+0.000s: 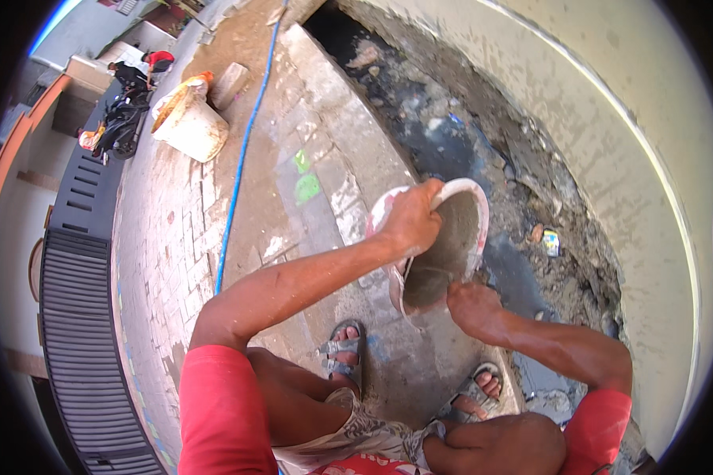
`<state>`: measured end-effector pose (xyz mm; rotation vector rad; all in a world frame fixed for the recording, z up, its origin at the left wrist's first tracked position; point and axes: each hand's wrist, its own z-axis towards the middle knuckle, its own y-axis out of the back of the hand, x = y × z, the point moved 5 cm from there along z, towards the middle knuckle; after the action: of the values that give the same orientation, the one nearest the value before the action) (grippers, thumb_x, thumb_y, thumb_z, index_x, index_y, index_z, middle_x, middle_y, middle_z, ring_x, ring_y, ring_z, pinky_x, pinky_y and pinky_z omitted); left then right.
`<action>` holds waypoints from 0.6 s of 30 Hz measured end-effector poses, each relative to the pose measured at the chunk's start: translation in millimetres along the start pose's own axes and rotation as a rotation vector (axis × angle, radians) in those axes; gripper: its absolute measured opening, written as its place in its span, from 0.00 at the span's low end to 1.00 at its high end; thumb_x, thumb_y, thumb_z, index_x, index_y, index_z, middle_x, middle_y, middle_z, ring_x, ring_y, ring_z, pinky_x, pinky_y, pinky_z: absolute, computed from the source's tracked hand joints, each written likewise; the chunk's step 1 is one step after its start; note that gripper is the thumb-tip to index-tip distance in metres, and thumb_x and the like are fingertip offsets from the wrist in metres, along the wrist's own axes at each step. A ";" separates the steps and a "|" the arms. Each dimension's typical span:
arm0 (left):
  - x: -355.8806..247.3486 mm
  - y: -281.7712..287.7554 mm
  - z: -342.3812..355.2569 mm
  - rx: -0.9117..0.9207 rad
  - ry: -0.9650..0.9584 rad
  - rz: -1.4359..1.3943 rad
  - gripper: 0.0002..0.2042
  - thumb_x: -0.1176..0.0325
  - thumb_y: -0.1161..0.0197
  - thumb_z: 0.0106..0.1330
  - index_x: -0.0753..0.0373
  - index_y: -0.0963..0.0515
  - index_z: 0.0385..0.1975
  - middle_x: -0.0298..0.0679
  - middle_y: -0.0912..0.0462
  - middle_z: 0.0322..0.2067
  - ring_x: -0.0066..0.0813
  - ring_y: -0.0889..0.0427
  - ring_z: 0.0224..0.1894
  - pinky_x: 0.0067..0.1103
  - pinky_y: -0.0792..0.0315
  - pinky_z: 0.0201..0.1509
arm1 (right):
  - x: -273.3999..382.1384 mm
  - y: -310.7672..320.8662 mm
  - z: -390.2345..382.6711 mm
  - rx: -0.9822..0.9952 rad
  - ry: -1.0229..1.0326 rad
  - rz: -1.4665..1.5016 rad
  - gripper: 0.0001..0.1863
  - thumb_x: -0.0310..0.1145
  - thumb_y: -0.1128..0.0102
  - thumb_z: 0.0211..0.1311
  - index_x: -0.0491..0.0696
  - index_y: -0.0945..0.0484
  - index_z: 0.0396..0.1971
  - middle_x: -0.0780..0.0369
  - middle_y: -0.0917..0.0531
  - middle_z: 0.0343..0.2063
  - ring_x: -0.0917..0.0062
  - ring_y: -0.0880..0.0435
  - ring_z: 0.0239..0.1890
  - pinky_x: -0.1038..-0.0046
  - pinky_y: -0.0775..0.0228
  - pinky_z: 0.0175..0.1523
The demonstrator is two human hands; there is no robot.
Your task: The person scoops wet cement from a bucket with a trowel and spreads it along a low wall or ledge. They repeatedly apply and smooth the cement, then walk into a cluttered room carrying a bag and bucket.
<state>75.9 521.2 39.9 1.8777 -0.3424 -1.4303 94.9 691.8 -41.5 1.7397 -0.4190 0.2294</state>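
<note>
A pale, mortar-smeared bucket (450, 231) is tilted over the paved ledge beside the drain, its wet grey inside facing up and right. My left hand (412, 218) grips its upper rim with fingers wrapped round it. My right hand (474, 307) is closed at the bucket's lower right edge; what it holds reaches into the grey interior and is too indistinct to name. My sandalled feet stand on the grey paving (372, 340) below the bucket.
An open drain (432, 150) with dark water and debris runs along a cream wall (626, 87) at right. A blue hose (239, 184) crosses the path. A dirty white bucket (194, 133) and block (230, 85) stand ahead. Two people (158, 62) are near a parked motorbike (127, 127).
</note>
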 end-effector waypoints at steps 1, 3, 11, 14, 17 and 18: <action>0.1 4.1 0.7 -0.022 0.007 -0.001 0.18 0.80 0.47 0.53 0.64 0.26 0.46 0.59 0.20 0.38 0.58 0.22 0.45 0.38 0.29 0.49 | -1.9 10.6 -6.1 0.080 0.034 0.052 0.09 0.27 0.47 0.52 0.40 0.20 0.29 0.50 0.17 0.31 0.60 0.14 0.33 0.65 0.21 0.40; 2.4 11.0 2.9 -0.008 0.044 0.104 0.20 0.80 0.48 0.53 0.62 0.28 0.48 0.58 0.20 0.37 0.56 0.21 0.45 0.37 0.29 0.48 | -22.6 33.5 -14.4 0.110 -0.101 0.128 0.12 0.29 0.49 0.57 0.37 0.23 0.36 0.47 0.17 0.33 0.54 0.15 0.36 0.57 0.23 0.41; 2.1 -9.2 -4.6 -0.134 0.002 0.121 0.19 0.79 0.47 0.52 0.64 0.28 0.47 0.56 0.20 0.38 0.55 0.22 0.46 0.40 0.31 0.50 | -48.8 4.4 16.0 0.037 -0.463 0.162 0.15 0.31 0.55 0.62 0.36 0.29 0.42 0.42 0.18 0.34 0.49 0.16 0.38 0.56 0.23 0.45; 2.9 -11.2 -9.9 -0.196 -0.052 0.111 0.19 0.79 0.47 0.52 0.65 0.28 0.46 0.57 0.21 0.38 0.55 0.22 0.46 0.40 0.31 0.50 | -17.6 -18.9 10.8 0.223 -0.405 0.156 0.19 0.33 0.55 0.64 0.32 0.31 0.47 0.42 0.18 0.34 0.50 0.17 0.41 0.56 0.24 0.47; 1.5 -4.3 -14.4 -0.199 -0.045 0.118 0.18 0.80 0.47 0.52 0.66 0.28 0.46 0.57 0.21 0.38 0.56 0.23 0.46 0.41 0.31 0.50 | 14.6 -6.3 -0.4 0.305 -0.066 0.101 0.18 0.34 0.56 0.63 0.32 0.29 0.42 0.42 0.18 0.34 0.49 0.17 0.39 0.56 0.24 0.45; 1.1 -0.2 -14.8 -0.190 -0.032 0.124 0.18 0.80 0.47 0.52 0.67 0.28 0.46 0.58 0.21 0.38 0.57 0.23 0.46 0.41 0.31 0.50 | 12.8 5.9 -4.5 0.260 -0.113 0.124 0.18 0.34 0.55 0.63 0.32 0.29 0.42 0.42 0.18 0.34 0.48 0.17 0.39 0.56 0.24 0.45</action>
<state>89.8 526.5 40.5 1.6542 -0.3207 -1.3613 104.6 693.2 -30.3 1.9897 -0.6022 0.2857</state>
